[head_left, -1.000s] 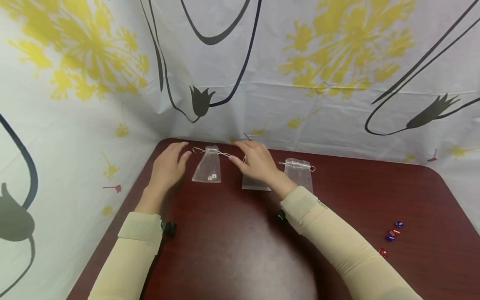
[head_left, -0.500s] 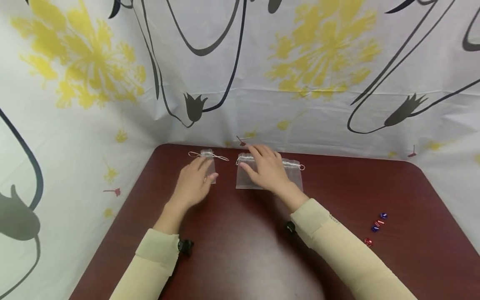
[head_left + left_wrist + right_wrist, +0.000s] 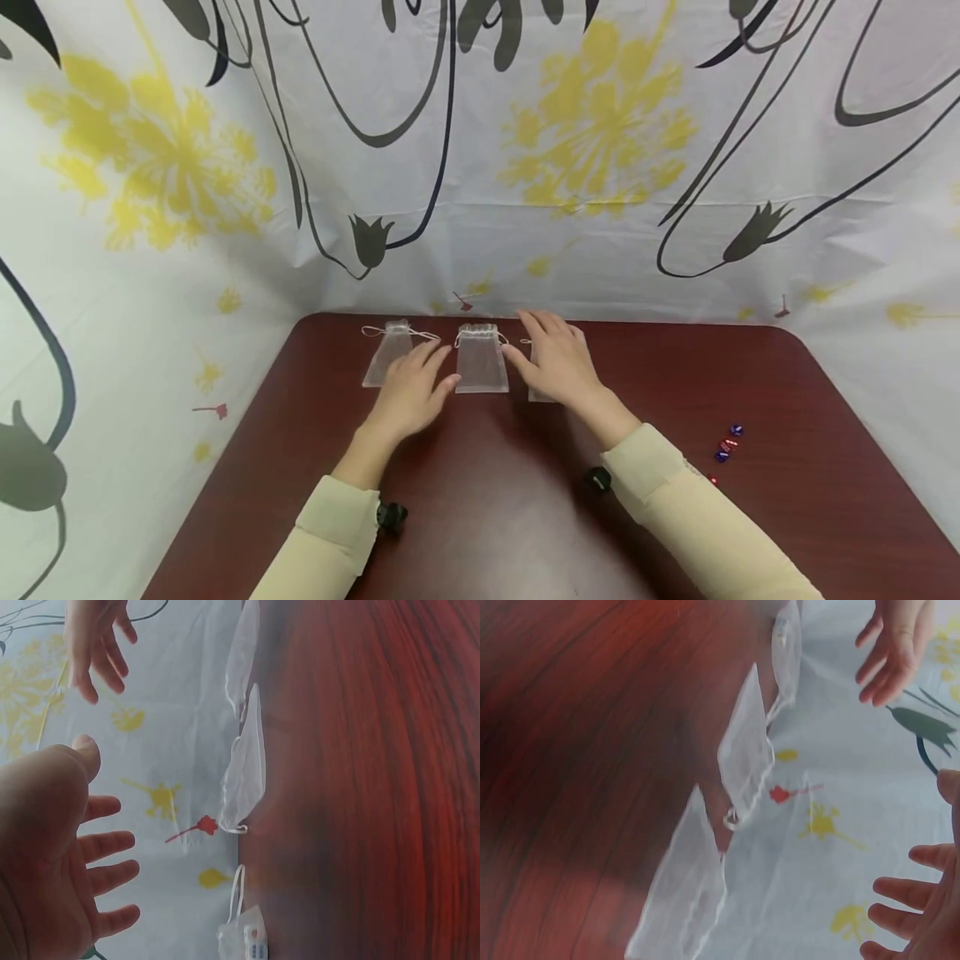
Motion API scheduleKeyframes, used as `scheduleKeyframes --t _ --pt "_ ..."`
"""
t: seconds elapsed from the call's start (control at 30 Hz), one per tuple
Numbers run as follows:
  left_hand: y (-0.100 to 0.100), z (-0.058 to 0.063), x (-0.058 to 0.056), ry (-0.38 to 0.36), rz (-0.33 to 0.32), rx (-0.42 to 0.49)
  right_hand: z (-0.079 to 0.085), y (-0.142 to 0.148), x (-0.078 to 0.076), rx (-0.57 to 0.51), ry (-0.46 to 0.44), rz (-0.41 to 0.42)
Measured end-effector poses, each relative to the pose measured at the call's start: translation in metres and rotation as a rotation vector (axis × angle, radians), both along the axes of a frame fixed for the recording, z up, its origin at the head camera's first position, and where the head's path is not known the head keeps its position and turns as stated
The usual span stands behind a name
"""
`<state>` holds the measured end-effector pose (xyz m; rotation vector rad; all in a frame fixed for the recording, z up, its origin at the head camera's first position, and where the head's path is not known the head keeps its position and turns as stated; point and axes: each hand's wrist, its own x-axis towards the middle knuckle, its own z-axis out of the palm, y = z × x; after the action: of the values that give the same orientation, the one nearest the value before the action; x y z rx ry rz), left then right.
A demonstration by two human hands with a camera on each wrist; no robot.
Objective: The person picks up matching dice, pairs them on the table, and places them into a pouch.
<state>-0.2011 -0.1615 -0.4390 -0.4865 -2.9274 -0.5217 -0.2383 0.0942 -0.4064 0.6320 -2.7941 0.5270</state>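
Sheer white fabric, three pouches of it, strung along the far edge of the dark red, wood-grained worktop (image 3: 487, 517)! My left grip (image 3: 411, 390) hovers over the left drawstring pouch (image 3: 382, 360), the one nearest the far left corner; my right grip (image 3: 558, 362) hangs over the right drawstring pouch (image 3: 679, 892). Fingers apart on both, nothing clamped. Between them lies the middle drawstring pouch (image 3: 482, 367), flat, mouth to the far edge like its neighbours, probably spaced so none overlaps. And inside? The left one carries what look like small white dice (image 3: 258, 949); the middle one shows nothing within; the right one, half covered from above, seems bare too. Towards the right edge, small shiny red and blue pieces (image 3: 728, 445) sit loose, likely clear of the row on purpose.
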Motion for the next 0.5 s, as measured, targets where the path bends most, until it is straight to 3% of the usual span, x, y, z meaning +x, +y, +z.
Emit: scheduleKeyframes --t 0.3,0.5 --pt "0.011 0.005 0.002 0.004 -0.013 0.005 0.003 0.033 0.010 -0.032 0.056 -0.019" --pt "0.017 0.003 0.007 -0.021 -0.024 0.015 0.000 0.052 0.025 -0.035 0.060 -0.036"
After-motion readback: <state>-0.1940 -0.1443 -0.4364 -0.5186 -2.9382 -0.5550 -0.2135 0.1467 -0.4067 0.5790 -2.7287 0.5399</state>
